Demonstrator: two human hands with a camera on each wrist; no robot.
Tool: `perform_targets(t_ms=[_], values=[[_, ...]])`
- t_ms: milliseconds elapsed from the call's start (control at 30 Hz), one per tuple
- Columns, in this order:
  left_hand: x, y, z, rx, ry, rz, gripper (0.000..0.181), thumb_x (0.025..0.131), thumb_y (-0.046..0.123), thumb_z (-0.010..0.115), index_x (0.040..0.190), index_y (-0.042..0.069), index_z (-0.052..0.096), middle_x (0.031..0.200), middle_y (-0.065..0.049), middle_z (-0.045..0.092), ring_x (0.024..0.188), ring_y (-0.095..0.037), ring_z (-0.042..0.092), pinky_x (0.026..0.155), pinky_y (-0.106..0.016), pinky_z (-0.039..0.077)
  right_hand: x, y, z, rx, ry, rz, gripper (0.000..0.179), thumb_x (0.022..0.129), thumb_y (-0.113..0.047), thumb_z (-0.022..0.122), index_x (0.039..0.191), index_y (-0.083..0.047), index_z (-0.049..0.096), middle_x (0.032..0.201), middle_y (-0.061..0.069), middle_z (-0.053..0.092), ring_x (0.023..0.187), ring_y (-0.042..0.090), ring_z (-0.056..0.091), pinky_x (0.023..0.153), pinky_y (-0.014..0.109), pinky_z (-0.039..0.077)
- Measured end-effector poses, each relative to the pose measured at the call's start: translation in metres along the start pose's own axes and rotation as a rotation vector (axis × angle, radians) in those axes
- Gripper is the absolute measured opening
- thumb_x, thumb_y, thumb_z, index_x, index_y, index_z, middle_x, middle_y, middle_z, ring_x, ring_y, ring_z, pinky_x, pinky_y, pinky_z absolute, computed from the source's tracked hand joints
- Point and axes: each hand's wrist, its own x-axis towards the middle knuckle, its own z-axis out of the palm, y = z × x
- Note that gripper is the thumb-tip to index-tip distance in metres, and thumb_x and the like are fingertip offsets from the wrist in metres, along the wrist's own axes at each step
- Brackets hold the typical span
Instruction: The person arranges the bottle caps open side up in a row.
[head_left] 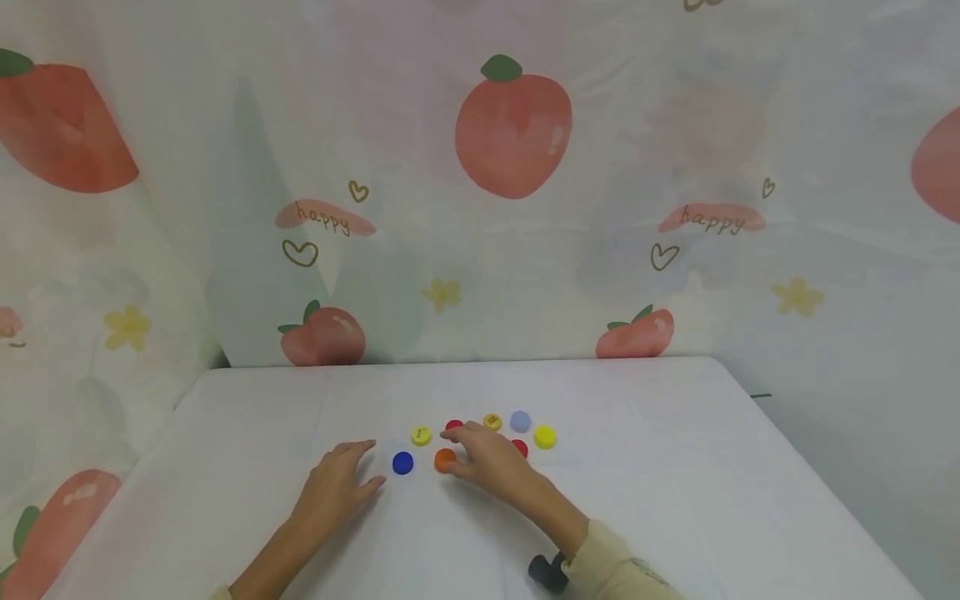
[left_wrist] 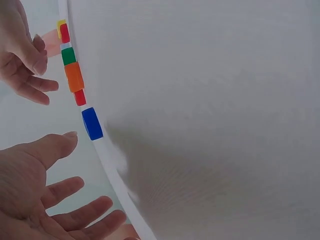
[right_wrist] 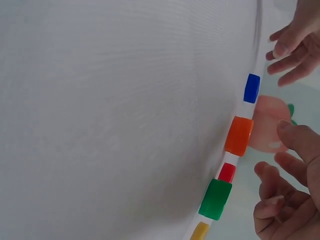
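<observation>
Small round plastic discs lie grouped in the middle of the white table. My left hand (head_left: 335, 483) hovers left of the blue disc (head_left: 402, 463), fingers spread and holding nothing. Over the group is my right hand (head_left: 495, 461), its thumb beside the orange disc (head_left: 442, 460) and its fingers near a red disc (head_left: 454, 425). The right wrist view shows a gap between that hand and the orange disc (right_wrist: 239, 136). A green disc (right_wrist: 216, 199) shows there too, but the hand hides it in the head view. A yellow disc (head_left: 421, 436) with a dark mark lies between the hands.
Beyond the right hand lie a marked yellow disc (head_left: 492, 422), a pale blue disc (head_left: 520, 422), a plain yellow disc (head_left: 545, 437) and a partly covered red disc (head_left: 520, 448). A printed curtain (head_left: 517, 275) hangs behind the table (head_left: 675, 475). A black object (head_left: 547, 573) is at the right sleeve.
</observation>
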Motion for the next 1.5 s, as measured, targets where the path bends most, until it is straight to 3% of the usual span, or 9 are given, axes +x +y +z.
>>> perform_targets(t_ms=[233,433,667,833,933,1100,1267,1500], values=[[0.003,0.000,0.002,0.023,0.034,0.013,0.053,0.076,0.025,0.079,0.120,0.004,0.060,0.107,-0.016,0.062,0.101,-0.034,0.058,0.086,-0.049,0.047,0.007,-0.004,0.003,-0.037,0.005,-0.039,0.042,0.083,-0.025,0.074,0.121,-0.013,0.062,0.103,0.001,0.061,0.088,0.011,0.060,0.067,0.014,0.047],[0.007,0.002,0.002,0.043,0.013,0.000,0.054,0.077,0.027,0.079,0.122,0.004,0.060,0.106,-0.016,0.061,0.100,-0.033,0.057,0.084,-0.050,0.047,0.014,-0.008,0.007,-0.060,0.001,-0.046,0.040,0.083,-0.027,0.073,0.119,-0.015,0.063,0.101,0.000,0.060,0.086,0.008,0.059,0.068,0.014,0.047],[0.012,0.003,-0.002,0.075,0.001,-0.026,0.049,0.077,0.031,0.077,0.117,0.005,0.063,0.097,-0.014,0.063,0.091,-0.032,0.057,0.071,-0.057,0.048,0.026,-0.014,0.013,-0.094,-0.011,-0.058,0.038,0.083,-0.029,0.074,0.117,-0.015,0.065,0.093,-0.003,0.058,0.076,0.006,0.054,0.065,0.014,0.046],[0.015,0.004,-0.001,0.053,0.001,0.001,0.047,0.076,0.029,0.078,0.114,0.005,0.064,0.093,-0.011,0.063,0.086,-0.028,0.058,0.068,-0.051,0.049,0.035,-0.020,0.018,-0.114,-0.021,-0.083,0.037,0.082,-0.027,0.074,0.115,-0.014,0.066,0.091,-0.004,0.059,0.080,0.006,0.059,0.064,0.013,0.046],[0.016,0.006,0.001,0.009,-0.011,0.003,0.045,0.075,0.027,0.079,0.112,0.004,0.065,0.089,-0.008,0.063,0.080,-0.022,0.057,0.066,-0.042,0.049,0.039,-0.024,0.022,-0.128,-0.026,-0.086,0.036,0.082,-0.026,0.075,0.114,-0.013,0.067,0.091,-0.004,0.059,0.082,0.007,0.060,0.065,0.012,0.046],[0.018,0.009,0.006,-0.052,-0.025,0.002,0.041,0.075,0.021,0.080,0.108,0.001,0.066,0.079,-0.003,0.056,0.068,-0.015,0.047,0.058,-0.030,0.041,0.040,-0.030,0.027,-0.160,-0.032,-0.057,0.038,0.080,-0.027,0.077,0.113,-0.012,0.068,0.091,-0.003,0.061,0.081,0.007,0.060,0.064,0.013,0.047],[0.018,0.009,0.010,-0.059,-0.034,0.000,0.040,0.074,0.018,0.080,0.108,0.000,0.066,0.074,-0.001,0.049,0.067,-0.015,0.043,0.056,-0.028,0.038,0.039,-0.037,0.032,-0.195,-0.045,-0.051,0.040,0.078,-0.027,0.078,0.114,-0.012,0.068,0.097,0.000,0.062,0.084,0.010,0.061,0.068,0.016,0.049],[0.018,0.007,0.015,-0.084,-0.047,-0.010,0.040,0.074,0.017,0.080,0.108,0.001,0.066,0.074,-0.001,0.047,0.067,-0.015,0.043,0.057,-0.029,0.038,0.041,-0.039,0.038,-0.242,-0.072,-0.050,0.042,0.076,-0.026,0.080,0.114,-0.012,0.068,0.093,0.001,0.061,0.080,0.010,0.060,0.068,0.016,0.050]])
